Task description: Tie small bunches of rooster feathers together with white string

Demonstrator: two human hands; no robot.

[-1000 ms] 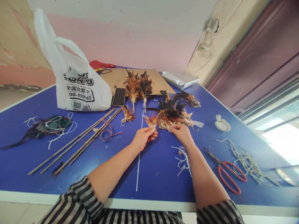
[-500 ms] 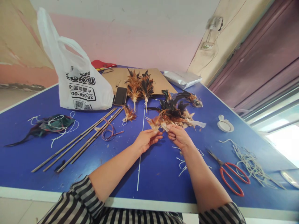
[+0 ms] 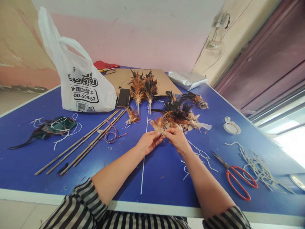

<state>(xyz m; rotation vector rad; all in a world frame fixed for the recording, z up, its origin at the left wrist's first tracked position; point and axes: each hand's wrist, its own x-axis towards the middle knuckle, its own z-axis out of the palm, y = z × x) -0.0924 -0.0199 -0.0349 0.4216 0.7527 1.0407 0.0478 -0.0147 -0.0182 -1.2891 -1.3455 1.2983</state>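
My left hand (image 3: 149, 142) is closed on the base of a small tuft of orange-brown feathers (image 3: 158, 123). Touching the same base from the right, my right hand (image 3: 175, 138) has its thumb and fingers pinched together at the quill ends. Just behind my hands lies a pile of black and brown feathers (image 3: 177, 113). Two tied feather bundles on short sticks, a brown one (image 3: 137, 89) and a darker one (image 3: 150, 87), rest partly on the cardboard. A smaller tied tuft (image 3: 132, 116) lies left of them.
On the blue table (image 3: 114, 178) are thin sticks (image 3: 78, 143), a phone (image 3: 123, 97), a white plastic bag (image 3: 88, 86) and dark feathers with string (image 3: 56, 127) at left. Red-handled scissors (image 3: 234, 175), tangled cord (image 3: 258, 168) and a white tape roll (image 3: 231, 127) lie right.
My right hand has moved left and now meets my left hand at the tuft's base. The pale feather piece it held apart has joined the tuft. The view has shifted slightly.
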